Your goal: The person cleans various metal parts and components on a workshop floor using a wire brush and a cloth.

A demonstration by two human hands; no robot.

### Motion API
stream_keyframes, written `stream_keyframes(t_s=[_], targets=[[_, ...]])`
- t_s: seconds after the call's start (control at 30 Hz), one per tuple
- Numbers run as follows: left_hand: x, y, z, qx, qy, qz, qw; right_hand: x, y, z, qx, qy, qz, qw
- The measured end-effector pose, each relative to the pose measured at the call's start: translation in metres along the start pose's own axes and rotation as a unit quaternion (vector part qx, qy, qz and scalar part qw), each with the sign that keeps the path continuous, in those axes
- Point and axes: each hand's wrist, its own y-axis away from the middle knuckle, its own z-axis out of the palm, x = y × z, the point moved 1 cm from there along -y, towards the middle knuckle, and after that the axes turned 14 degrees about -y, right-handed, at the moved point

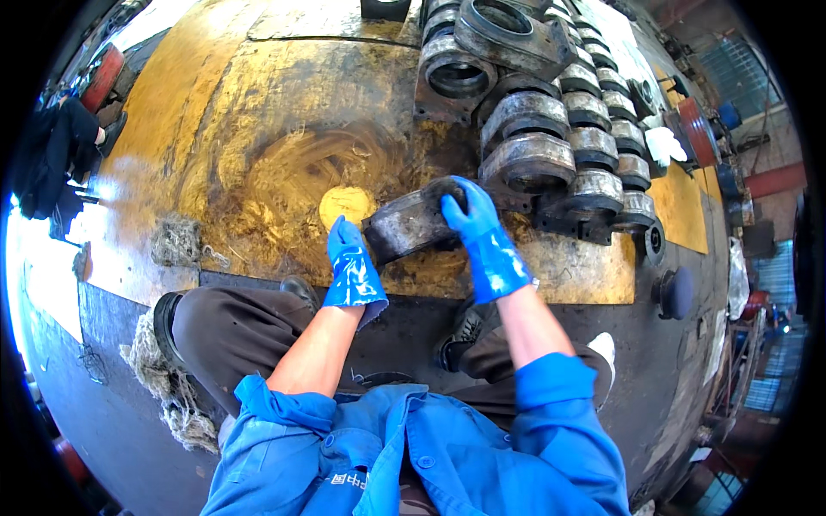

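Both my hands wear blue rubber gloves. A dark, worn metal bearing housing is tilted in front of me, low over the stained yellow board. My right hand grips its right end, with the fingers over the top. At the other end is my left hand, its fingers pressed together along the side; part of its hold is hidden. Just beyond the left fingertips is a round bright yellow disc or patch on the board.
Several similar housings stand in rows at the right, some stacked farther back. Fibre rags lie on the left, with more beside my knee. A dark round stool-like object stands at right. Another person sits far left.
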Motion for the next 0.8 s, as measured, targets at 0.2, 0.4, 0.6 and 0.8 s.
stream_keyframes(t_s=[0.2,0.4,0.6,0.8], targets=[[0.038,0.037,0.003,0.046,0.084,-0.276,0.956,-0.118,0.025,0.068,-0.121,0.15,-0.119,0.974],[0.002,0.022,-0.026,0.047,0.068,-0.216,0.973,-0.103,0.043,0.09,-0.088,0.279,-0.194,0.936],[-0.021,-0.001,0.015,0.108,-0.337,0.097,0.93,-0.037,0.008,0.029,0.154,0.052,-0.03,0.986],[-0.008,0.003,0.041,0.142,-0.408,0.135,0.892,0.043,-0.002,0.019,0.147,-0.362,0.364,0.845]])
